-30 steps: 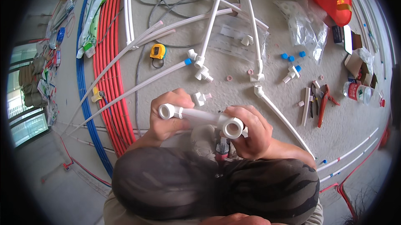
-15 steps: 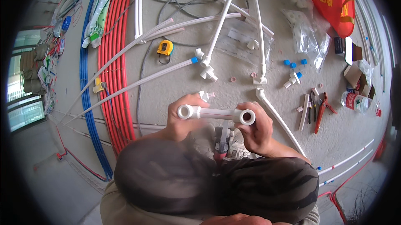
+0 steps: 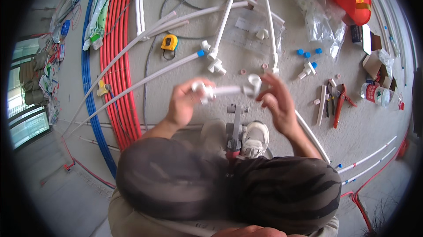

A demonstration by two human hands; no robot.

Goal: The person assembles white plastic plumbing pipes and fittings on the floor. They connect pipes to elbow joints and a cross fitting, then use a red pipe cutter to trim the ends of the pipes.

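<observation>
Now your left hand alone grips the white pipe piece, raised farther; your right hand has let go, fingers spread beside its elbow fitting.

Short white pipe (fittings both ends) held level above floor

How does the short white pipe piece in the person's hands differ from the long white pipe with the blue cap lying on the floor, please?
The short white pipe piece is held up off the floor, gripped by the left hand with the right hand at its other end; the long white pipe lies untouched on the concrete. The short piece carries white fittings at both ends; the long pipe shows a blue cap at one end. The short piece is far shorter. Both are white plastic pipe.
</observation>
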